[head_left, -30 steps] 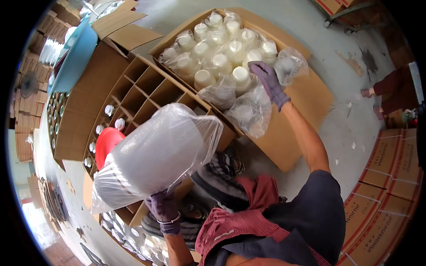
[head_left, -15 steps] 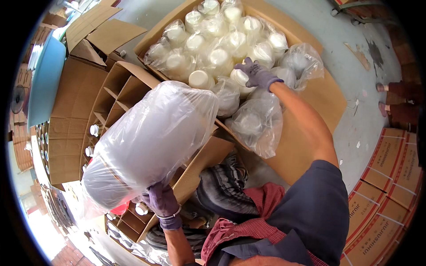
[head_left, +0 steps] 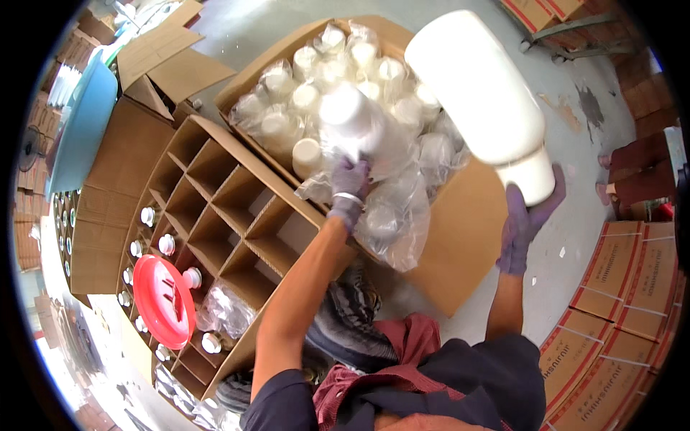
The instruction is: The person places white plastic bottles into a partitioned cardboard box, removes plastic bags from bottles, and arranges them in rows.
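In my raised right hand (head_left: 530, 215), gloved in purple-grey, is a large bare white bottle (head_left: 478, 86), tilted, its cap end down in my fingers. My left hand (head_left: 350, 185), gloved alike, closes on the lower part of a white bottle (head_left: 351, 111) wrapped in clear plastic; motion blurs it, and its covered part is hard to make out. That bottle stands above an open carton (head_left: 248, 68) packed with several capped white bottles (head_left: 307, 158) in clear bags. Loose plastic (head_left: 395, 223) hangs over the carton's near corner.
Left of me is a divided carton (head_left: 215, 118) with white-capped bottles (head_left: 167, 244) in some cells. A red funnel-like dish (head_left: 164, 302) rests over it. A blue basin (head_left: 83, 122) stands farther left. Sealed cartons (head_left: 611, 273) are stacked right; a person's legs (head_left: 640, 169) show beyond.
My right hand has risen from the carton to the right and now holds a bare white bottle. My left hand has swung from the divided carton to the packed one, uncovering cells and the red dish.
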A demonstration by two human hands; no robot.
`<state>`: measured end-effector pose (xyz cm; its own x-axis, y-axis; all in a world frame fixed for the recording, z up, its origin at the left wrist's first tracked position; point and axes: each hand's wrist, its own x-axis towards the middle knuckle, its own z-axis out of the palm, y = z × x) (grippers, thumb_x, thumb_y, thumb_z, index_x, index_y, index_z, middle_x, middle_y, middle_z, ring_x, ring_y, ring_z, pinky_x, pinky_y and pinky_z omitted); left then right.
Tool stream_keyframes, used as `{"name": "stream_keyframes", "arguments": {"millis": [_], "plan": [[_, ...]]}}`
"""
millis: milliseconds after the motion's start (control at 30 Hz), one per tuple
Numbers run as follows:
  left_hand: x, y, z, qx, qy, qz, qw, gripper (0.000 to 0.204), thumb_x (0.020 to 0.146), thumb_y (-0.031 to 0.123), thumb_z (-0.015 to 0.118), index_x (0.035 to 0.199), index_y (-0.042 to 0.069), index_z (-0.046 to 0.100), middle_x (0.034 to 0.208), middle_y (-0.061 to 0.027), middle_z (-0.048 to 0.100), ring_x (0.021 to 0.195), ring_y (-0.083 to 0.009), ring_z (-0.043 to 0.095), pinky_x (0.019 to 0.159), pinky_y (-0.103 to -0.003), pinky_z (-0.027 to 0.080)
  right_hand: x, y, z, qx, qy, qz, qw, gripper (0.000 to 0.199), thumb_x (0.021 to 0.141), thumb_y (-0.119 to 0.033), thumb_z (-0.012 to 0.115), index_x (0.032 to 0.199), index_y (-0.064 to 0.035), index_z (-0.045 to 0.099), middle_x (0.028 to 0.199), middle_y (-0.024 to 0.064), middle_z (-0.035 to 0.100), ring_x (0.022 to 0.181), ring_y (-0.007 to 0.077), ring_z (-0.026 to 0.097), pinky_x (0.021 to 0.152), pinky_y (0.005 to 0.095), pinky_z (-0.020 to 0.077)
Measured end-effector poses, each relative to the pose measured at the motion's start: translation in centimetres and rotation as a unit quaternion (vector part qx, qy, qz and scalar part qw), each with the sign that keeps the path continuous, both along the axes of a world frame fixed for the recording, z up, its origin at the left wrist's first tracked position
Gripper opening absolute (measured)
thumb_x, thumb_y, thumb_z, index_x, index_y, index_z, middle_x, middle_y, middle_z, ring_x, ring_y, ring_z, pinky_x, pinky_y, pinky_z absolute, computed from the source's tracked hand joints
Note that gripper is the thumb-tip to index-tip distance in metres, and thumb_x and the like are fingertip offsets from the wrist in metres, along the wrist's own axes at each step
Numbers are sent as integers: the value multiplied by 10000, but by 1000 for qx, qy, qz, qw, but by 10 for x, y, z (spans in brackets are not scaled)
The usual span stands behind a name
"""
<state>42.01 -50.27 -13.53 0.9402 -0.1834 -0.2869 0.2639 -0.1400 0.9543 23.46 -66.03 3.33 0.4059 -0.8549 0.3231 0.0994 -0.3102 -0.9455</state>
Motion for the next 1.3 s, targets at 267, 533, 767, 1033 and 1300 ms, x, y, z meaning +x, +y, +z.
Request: {"name": "stream_keyframes", "arguments": {"millis": [267, 533, 767, 1033, 1300], "plan": [[8, -6, -48, 171, 8, -317, 933, 447, 930, 440, 558, 1110, 35, 619, 1008, -113, 646, 934, -230, 569, 846, -365, 474, -32, 42, -55, 247, -153, 121, 949, 725, 825, -249, 607, 1439, -50, 277, 1383, 142, 411, 1284, 295, 420, 1065, 444, 378], [-58, 183, 220, -132, -336, -42, 932, 878, 880, 547, 599, 1474, 15, 232, 1445, -138, 386, 1305, -244, 404, 1054, -377, 374, -25, 110, -27, 529, -111, 540, 646, 652, 895, -355, 601, 1404, -77, 302, 1304, 127, 488, 1042, 245, 615, 693, 347, 589], [-179, 312, 215, -324, -154, 191, 914, 532, 1009, 483, 394, 1322, 62, 484, 1183, -60, 628, 1047, -160, 625, 853, -326, 532, -59, 202, 34, -343, -90, 432, 829, 756, 711, -259, 809, 1319, -99, 390, 1273, 181, 438, 1131, 375, 496, 954, 482, 461], [-284, 434, 140, -425, -175, 197, 866, 463, 1004, 270, 465, 1414, 66, 399, 1363, -102, 512, 1184, -245, 541, 1014, -397, 441, -76, 293, 87, -440, -263, 664, 545, 700, 661, -210, 810, 1283, -277, 495, 1245, 115, 465, 1125, 395, 509, 925, 492, 505], [-343, 436, 134, 62, -347, 267, 897, 382, 993, 242, 416, 823, -30, 625, 921, -157, 678, 900, -228, 652, 813, -327, 518, 112, 460, 26, -449, 8, 597, 665, 796, 724, -269, 762, 1398, -75, 387, 1287, 202, 481, 1197, 404, 481, 1008, 464, 417]]}}
